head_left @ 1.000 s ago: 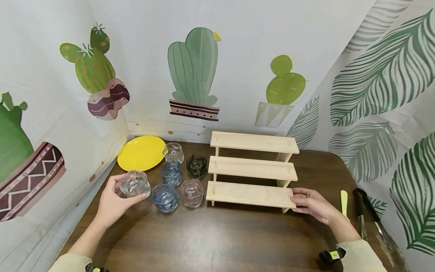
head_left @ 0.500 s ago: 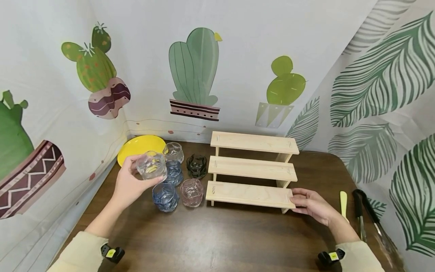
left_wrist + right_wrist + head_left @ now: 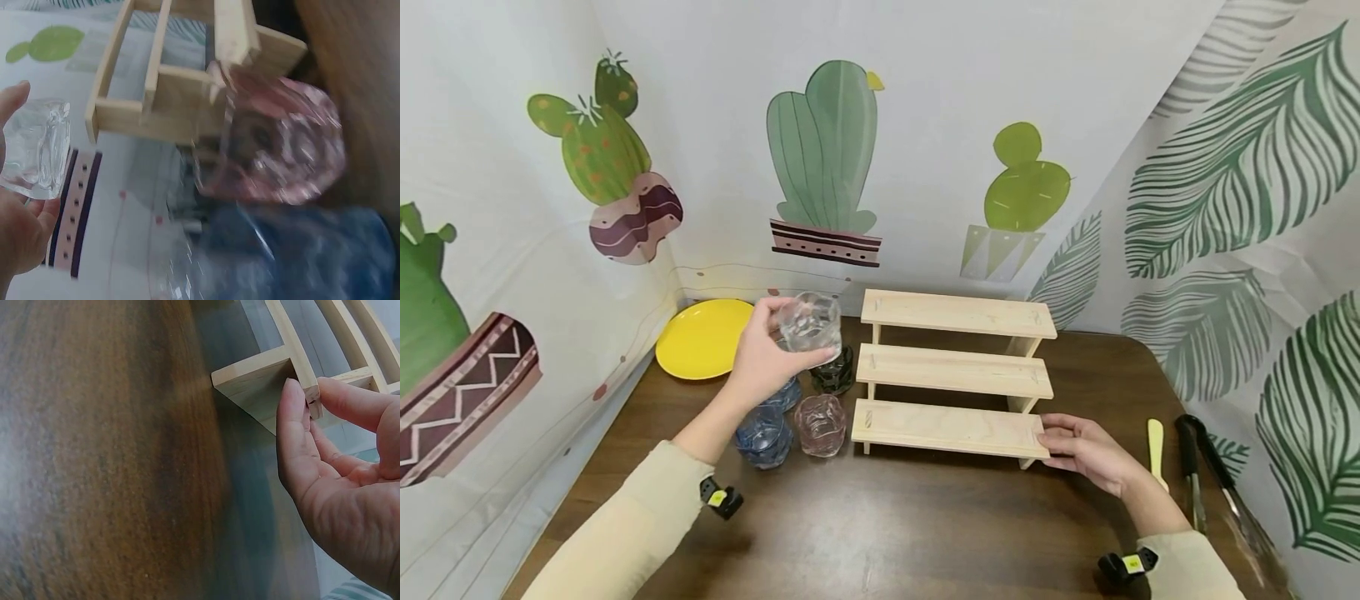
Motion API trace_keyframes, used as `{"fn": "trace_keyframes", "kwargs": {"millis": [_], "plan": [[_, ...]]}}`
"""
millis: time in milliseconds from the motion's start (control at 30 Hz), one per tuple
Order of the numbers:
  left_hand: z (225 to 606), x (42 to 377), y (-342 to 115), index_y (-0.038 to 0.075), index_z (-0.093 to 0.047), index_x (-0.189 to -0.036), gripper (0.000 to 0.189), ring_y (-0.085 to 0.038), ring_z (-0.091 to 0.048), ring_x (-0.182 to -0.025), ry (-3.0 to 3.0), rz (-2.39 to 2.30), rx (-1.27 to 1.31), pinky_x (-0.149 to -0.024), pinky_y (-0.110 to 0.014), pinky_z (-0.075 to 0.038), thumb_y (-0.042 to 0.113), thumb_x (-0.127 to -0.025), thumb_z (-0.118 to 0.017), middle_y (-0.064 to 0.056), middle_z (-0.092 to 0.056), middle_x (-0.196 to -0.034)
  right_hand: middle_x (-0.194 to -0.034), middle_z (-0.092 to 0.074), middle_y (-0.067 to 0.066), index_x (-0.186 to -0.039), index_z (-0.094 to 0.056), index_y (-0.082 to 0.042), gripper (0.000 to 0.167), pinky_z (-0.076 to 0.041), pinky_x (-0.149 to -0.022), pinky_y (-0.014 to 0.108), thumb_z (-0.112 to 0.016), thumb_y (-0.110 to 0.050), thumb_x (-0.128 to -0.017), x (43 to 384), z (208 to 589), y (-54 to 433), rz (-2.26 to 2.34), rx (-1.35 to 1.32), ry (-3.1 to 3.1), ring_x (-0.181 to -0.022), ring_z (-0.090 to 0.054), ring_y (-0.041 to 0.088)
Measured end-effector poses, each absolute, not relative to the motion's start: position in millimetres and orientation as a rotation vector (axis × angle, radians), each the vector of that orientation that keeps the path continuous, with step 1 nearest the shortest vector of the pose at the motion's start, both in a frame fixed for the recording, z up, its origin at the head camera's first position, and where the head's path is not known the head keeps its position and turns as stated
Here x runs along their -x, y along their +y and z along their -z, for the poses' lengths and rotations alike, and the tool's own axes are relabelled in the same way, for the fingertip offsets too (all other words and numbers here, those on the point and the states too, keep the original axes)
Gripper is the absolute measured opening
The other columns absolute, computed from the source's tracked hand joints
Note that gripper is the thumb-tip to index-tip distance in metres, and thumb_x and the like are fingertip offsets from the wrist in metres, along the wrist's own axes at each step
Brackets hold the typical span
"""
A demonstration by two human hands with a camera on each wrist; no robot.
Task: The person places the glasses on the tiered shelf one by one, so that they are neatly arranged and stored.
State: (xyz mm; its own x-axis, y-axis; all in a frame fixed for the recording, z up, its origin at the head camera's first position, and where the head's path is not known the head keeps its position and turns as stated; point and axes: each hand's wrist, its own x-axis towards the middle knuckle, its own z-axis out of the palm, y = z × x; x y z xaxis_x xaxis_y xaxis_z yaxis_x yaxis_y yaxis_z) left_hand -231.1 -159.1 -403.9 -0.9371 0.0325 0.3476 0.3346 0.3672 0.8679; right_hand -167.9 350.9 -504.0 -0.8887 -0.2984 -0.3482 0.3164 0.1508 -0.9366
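Fingers of our left hand (image 3: 765, 357) curl round the clear glass cup (image 3: 810, 323), aloft just left of the three-tier wooden rack (image 3: 955, 371); our right hand (image 3: 1092, 452) pinches the lowest board (image 3: 947, 427) at its right end. We'd best carry that cup level, high past the tiers, bracing gently! And what a look: colourless, see-through, wavy-walled, glinting.

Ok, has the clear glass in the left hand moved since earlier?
Yes: in the head view, the left hand has carried the clear glass rightward and up the picture, past the yellow plate toward the wooden three-tier shelf.
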Motion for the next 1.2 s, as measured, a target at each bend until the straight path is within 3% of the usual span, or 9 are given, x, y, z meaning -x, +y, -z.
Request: {"fn": "trace_keyframes", "kwargs": {"millis": [200, 367, 633, 833, 1200], "plan": [[393.3, 251.4, -119.5, 0.017, -0.047, -0.137, 0.09, -0.025, -0.067, -0.108, -2.34, 1.719, 0.375, -0.089, -0.043, -0.058, 0.038, -0.068, -0.1, -0.004, -0.067, -0.126, -0.122, -0.063, 0.011, -0.15, -0.022, 0.021, 0.07, -0.058, -0.09, 0.035, -0.062, -0.014, -0.105, 167.4, 504.2, 350.3, 1.797, -0.02, 1.967, -0.107, -0.066, 0.016], [384.6, 265.4, -86.3, 0.018, -0.045, -0.139, 0.088, -0.023, -0.067, -0.108, -2.344, 1.78, 0.449, -0.086, -0.04, -0.059, 0.037, -0.071, -0.098, -0.001, -0.066, -0.126, -0.123, -0.063, 0.012, -0.15, -0.022, 0.022, 0.07, -0.058, -0.091, 0.035, -0.062, -0.014, -0.105, 166.9, 504.1, 350.4, 1.798, -0.019, 1.964, -0.108, -0.066, 0.015], [375.6, 284.4, -29.7, 0.02, -0.046, -0.138, 0.084, -0.019, -0.064, -0.116, -2.305, 1.792, 0.589, -0.094, -0.04, -0.055, 0.033, -0.073, -0.098, 0.002, -0.065, -0.136, -0.122, -0.064, 0.011, -0.15, -0.026, 0.022, 0.068, -0.058, -0.091, 0.035, -0.063, -0.013, -0.104, 166.2, 505.5, 350.3, 1.805, -0.027, 1.968, -0.107, -0.066, 0.014], [374.5, 291.9, 10.9, 0.024, -0.048, -0.138, 0.084, -0.015, -0.064, -0.116, -2.373, 1.754, 0.58, -0.094, -0.037, -0.054, 0.038, -0.071, -0.098, 0.01, -0.066, -0.134, -0.122, -0.063, 0.012, -0.149, -0.026, 0.023, 0.068, -0.058, -0.09, 0.034, -0.063, -0.012, -0.104, 165.8, 505.3, 350.8, 1.815, -0.03, 1.962, -0.106, -0.066, 0.015], [378.3, 299.5, 72.7, 0.024, -0.047, -0.142, 0.087, -0.014, -0.063, -0.105, -2.45, 1.737, 0.606, -0.088, -0.031, -0.052, 0.036, -0.073, -0.097, 0.005, -0.065, -0.128, -0.123, -0.063, 0.012, -0.15, -0.024, 0.023, 0.069, -0.058, -0.089, 0.034, -0.063, -0.011, -0.104, 166.5, 506.2, 351.6, 1.831, -0.045, 1.945, -0.106, -0.066, 0.015]]}}
